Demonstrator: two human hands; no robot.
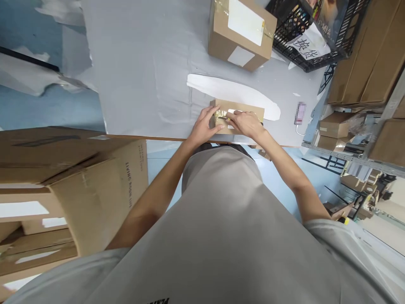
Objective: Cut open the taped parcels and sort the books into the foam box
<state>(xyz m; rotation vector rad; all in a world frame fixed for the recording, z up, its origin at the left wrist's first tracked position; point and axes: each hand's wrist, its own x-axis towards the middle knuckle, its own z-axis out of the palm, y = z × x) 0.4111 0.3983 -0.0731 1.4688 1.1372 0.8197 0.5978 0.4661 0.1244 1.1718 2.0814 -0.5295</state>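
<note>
A small cardboard box (257, 113) with clear tape and a white label lies near the front edge of the table. My left hand (204, 125) grips its left end, fingers on the far side and thumb on the near side. Over the top of the box is my right hand (246, 122), closed around a slim utility knife (224, 118). The knife's dark tip rests at the taped left part of the box, and most of its handle is hidden under my fingers. Just behind the box lies a long white sheet (234, 90).
A larger taped cardboard box (243, 36) stands at the back of the grey table (133, 71). Beside it is a black plastic crate (311, 36) with a handwritten sign. A pinkish device (300, 113) with a cable lies right. Big cartons (101, 185) stand left; shelves (357, 158) stand right.
</note>
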